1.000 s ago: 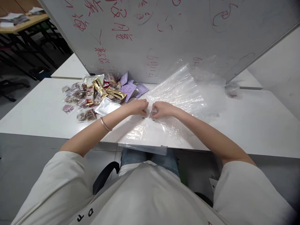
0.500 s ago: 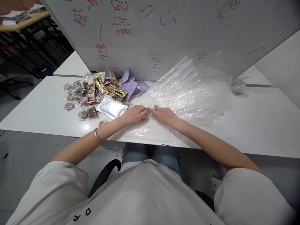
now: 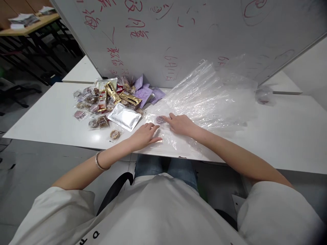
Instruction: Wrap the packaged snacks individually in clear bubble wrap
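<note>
My left hand (image 3: 146, 136) hovers low over the table's front part, fingers spread and thumb apart, with nothing in it. My right hand (image 3: 181, 124) rests on clear plastic bags (image 3: 209, 98). Its index finger is stretched out and touches a small round purple wrapped piece (image 3: 159, 119); the other fingers are bent and partly hidden. Whether that piece lies in or on the plastic, I cannot tell. Left of my left hand are a flat silver pouch (image 3: 124, 116) and a small round wrapped biscuit (image 3: 114, 134).
A pile of wrapped snacks (image 3: 88, 97), gold sachets (image 3: 130, 99) and purple packets (image 3: 143, 95) covers the table's left back. A whiteboard (image 3: 194, 41) with red writing stands behind. Another wrapped piece (image 3: 264, 97) lies at the right back.
My left hand has drawn back toward me and opened, uncovering the round purple piece. My right hand stays nearly in place. The view has shifted slightly.
</note>
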A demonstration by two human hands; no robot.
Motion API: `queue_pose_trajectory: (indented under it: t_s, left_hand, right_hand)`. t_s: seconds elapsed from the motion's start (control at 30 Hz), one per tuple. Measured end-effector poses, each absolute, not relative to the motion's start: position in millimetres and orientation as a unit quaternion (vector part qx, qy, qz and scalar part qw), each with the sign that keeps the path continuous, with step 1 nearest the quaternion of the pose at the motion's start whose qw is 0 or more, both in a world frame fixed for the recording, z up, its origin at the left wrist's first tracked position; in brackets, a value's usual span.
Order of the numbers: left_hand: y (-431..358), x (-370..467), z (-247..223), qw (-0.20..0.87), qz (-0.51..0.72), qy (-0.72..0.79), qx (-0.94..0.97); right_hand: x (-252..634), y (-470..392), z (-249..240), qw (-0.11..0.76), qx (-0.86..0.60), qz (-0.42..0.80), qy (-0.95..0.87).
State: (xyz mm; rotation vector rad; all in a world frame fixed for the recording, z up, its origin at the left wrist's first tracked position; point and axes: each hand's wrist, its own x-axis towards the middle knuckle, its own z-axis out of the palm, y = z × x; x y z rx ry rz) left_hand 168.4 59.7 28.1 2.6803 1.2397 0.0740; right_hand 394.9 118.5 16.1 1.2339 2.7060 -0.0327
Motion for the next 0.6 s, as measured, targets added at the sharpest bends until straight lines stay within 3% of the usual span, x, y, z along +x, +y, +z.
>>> queue_pose_trajectory:
  t_s: [0.17,0.27,0.4,0.6]
  left_hand:
    - [64,162,34,0.147,-0.051,0.354,0.922]
    - [73,155,40,0.184,-0.013,0.306,0.934]
    - [118,154,43,0.168,0.041,0.368,0.914]
    - [178,176,50,0.195,-0.127,0.384,0.893]
  right_hand:
    - [397,116,21,0.062,0.378,-0.018,0.924]
    - [400,121,22,0.029,0.374,-0.023,0.927]
    - [402,129,26,0.005,0.411,-0.093,0.907]
    - [401,147,34,0.067,0.478,-0.180,0.857]
